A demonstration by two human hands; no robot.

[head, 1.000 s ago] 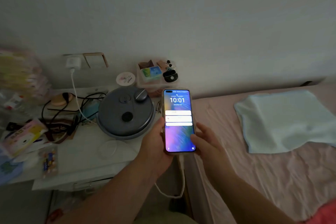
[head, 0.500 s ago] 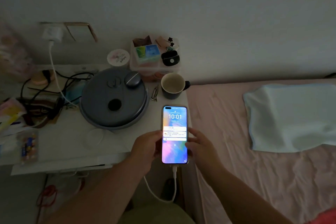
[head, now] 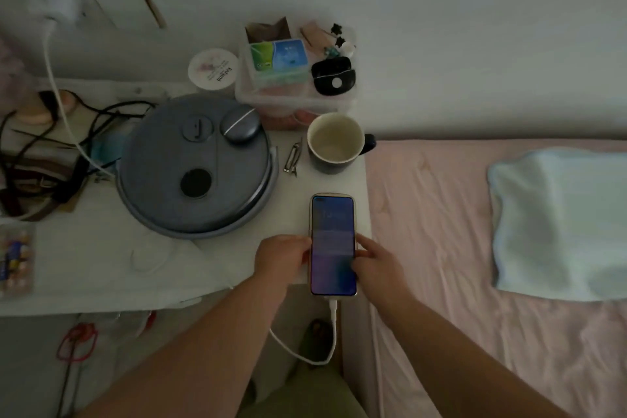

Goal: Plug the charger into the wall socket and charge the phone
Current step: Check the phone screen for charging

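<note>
The phone [head: 333,244] lies face up at the right front corner of the white bedside table [head: 101,268], its screen dim. My left hand [head: 283,256] grips its left edge and my right hand [head: 375,263] grips its right edge. A white charging cable [head: 324,346] is plugged into the phone's bottom end and loops down below the table edge. The white charger [head: 56,2] sits in the wall socket at the top left, and its cable [head: 59,102] runs down onto the table.
A round grey appliance [head: 195,166] fills the table's middle. A mug [head: 336,142], a metal clip [head: 292,158], a clear box of small items [head: 295,75] and a round tin [head: 212,69] stand behind the phone. Tangled black cords [head: 51,153] lie left. A pink bed [head: 475,332] with a pale blue pillow [head: 559,224] is right.
The phone has come down from in front of me onto the table's front right corner, both hands still on it. Its screen has dimmed. My view has tilted downward.
</note>
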